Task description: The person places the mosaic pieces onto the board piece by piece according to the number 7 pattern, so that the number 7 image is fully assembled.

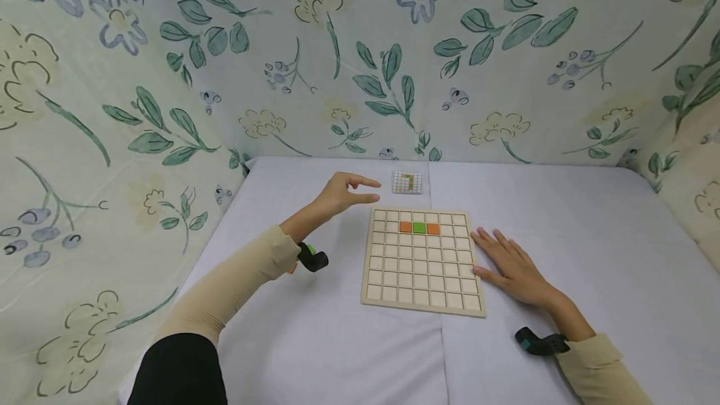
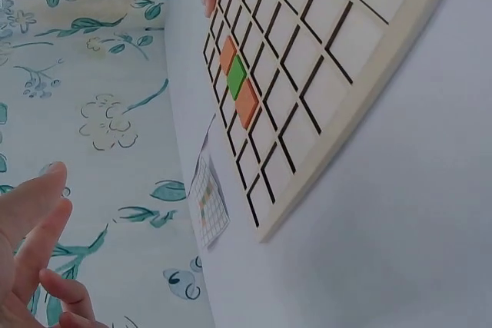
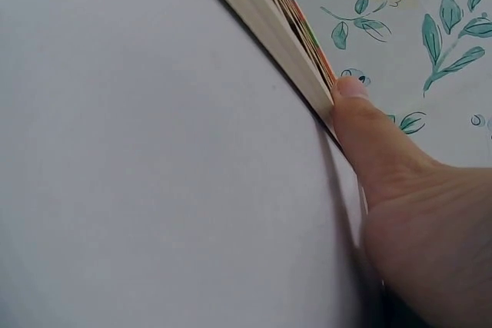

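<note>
A wooden grid board (image 1: 422, 297) lies on the white cloth. In its second row from the back sit three tiles side by side: an orange tile (image 1: 405, 227), a green tile (image 1: 419, 227) and another orange tile (image 1: 433, 229). My left hand (image 1: 340, 195) hovers off the board's back left corner, thumb and forefinger apart with nothing between them; the left wrist view shows these fingers (image 2: 38, 220) in the air. Beside the board's right edge my right hand (image 1: 517, 272) lies spread. Its thumb (image 3: 369, 124) touches the frame in the right wrist view.
Behind the board lies a small card (image 1: 407, 182) printed with a grid and a coloured pattern. An orange piece (image 1: 292, 269) shows partly under my left wrist, mostly hidden. A flowered curtain (image 1: 337, 92) hangs behind the table and at its sides.
</note>
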Available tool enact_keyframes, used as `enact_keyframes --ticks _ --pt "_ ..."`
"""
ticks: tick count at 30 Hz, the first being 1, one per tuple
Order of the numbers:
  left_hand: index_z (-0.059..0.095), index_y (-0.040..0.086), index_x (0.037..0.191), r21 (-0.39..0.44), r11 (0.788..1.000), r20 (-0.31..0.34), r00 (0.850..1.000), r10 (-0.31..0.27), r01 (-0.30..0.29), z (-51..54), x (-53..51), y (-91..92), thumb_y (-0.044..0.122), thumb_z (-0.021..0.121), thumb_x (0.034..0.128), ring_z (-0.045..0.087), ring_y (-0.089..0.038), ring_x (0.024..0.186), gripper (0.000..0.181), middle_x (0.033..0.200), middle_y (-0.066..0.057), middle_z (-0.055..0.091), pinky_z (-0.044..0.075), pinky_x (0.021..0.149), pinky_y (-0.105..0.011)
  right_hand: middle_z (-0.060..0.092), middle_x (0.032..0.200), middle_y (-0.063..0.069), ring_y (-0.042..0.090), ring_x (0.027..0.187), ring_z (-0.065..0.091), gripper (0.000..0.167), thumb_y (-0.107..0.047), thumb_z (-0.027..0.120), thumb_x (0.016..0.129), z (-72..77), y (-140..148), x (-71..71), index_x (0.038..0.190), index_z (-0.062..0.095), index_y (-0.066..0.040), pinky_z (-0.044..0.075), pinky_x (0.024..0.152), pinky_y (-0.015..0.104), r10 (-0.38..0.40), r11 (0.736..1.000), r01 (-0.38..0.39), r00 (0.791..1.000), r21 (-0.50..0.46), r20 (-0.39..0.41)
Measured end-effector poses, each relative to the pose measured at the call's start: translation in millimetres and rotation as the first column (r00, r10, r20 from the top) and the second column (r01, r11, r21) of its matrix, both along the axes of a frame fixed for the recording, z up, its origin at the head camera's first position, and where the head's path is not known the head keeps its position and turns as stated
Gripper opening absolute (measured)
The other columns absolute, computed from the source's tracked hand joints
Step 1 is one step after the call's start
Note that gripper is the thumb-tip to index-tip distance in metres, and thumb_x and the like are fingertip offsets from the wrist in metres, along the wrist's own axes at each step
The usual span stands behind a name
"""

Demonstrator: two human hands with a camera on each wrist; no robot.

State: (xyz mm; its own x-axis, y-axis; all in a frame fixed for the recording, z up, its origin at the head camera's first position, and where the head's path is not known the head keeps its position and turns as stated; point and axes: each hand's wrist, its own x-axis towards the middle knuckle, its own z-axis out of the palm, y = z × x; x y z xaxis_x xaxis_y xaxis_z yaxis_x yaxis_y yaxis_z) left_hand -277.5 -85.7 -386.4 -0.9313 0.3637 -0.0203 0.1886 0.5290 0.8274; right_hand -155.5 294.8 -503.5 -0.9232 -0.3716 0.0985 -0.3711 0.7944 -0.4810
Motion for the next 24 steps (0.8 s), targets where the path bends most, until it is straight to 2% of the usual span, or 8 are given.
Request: enact_keyframes --ticks 5,10,13,18,24 --pt "0.076 0.021 0.119 -0.002 0.999 -0.001 0.999 0.033 -0.033 0.6 6.7 -28.1 0.031 0.08 0.0866 0.042 -0.031 0.117 0.034 0.13 0.0 0.058 0.04 0.084 -0.042 0.02 0.161 0.02 0.045 0.148 0.007 0.076 -0.041 0.061 0.099 0.4 -1 -0.3 0.158 0.027 -0.008 0.001 0.114 0.061 -0.002 1.0 0.002 1.0 0.005 -0.006" --pt "0.075 0.019 0.12 0.008 0.999 -0.012 0.999 0.052 -0.052 -1.0 15.8 -55.2 0.03 0.08 0.087 0.042 -0.025 0.108 0.035 0.128 0.0 0.061 0.037 0.08 -0.04 0.02 0.161 0.021 0.045 0.148 0.007 0.076 -0.04 0.062 0.099 0.4 -2 0.2 0.158 0.027 -0.007 0.001 0.114 0.061 0.002 1.0 -0.002 1.0 0.0 -0.001" --pt "0.075 0.019 0.121 0.001 0.998 -0.015 0.997 0.07 -0.07 -2.7 20.1 -68.3 0.031 0.08 0.0869 0.041 -0.027 0.106 0.037 0.126 0.0 0.061 0.036 0.078 -0.039 0.02 0.162 0.02 0.045 0.148 0.006 0.076 -0.04 0.061 0.099 0.1 -2 0.3 0.158 0.026 -0.008 0.001 0.114 0.061 0.001 1.0 -0.001 1.0 0.003 0.0" --pt "0.074 0.019 0.123 -0.014 0.994 0.015 0.994 0.106 -0.106 -9.9 24.9 -89.3 0.034 0.08 0.0866 0.041 -0.035 0.11 0.04 0.125 -0.003 0.059 0.034 0.078 -0.038 0.02 0.162 0.02 0.044 0.148 0.006 0.076 -0.04 0.061 0.099 0.0 -1 0.4 0.158 0.026 -0.008 0.001 0.114 0.061 -0.001 1.0 0.001 1.0 0.007 -0.004" --pt "0.073 0.016 0.124 0.003 0.995 0.049 0.993 0.103 -0.104 -22.7 26.2 -117.7 0.034 0.079 0.0877 0.037 -0.033 0.105 0.041 0.123 -0.016 0.054 0.032 0.081 -0.039 0.02 0.161 0.021 0.045 0.148 0.006 0.076 -0.04 0.061 0.099 -0.1 -1 1.1 0.158 0.026 -0.008 0.001 0.114 0.061 -0.004 1.0 0.004 1.0 0.005 -0.006"
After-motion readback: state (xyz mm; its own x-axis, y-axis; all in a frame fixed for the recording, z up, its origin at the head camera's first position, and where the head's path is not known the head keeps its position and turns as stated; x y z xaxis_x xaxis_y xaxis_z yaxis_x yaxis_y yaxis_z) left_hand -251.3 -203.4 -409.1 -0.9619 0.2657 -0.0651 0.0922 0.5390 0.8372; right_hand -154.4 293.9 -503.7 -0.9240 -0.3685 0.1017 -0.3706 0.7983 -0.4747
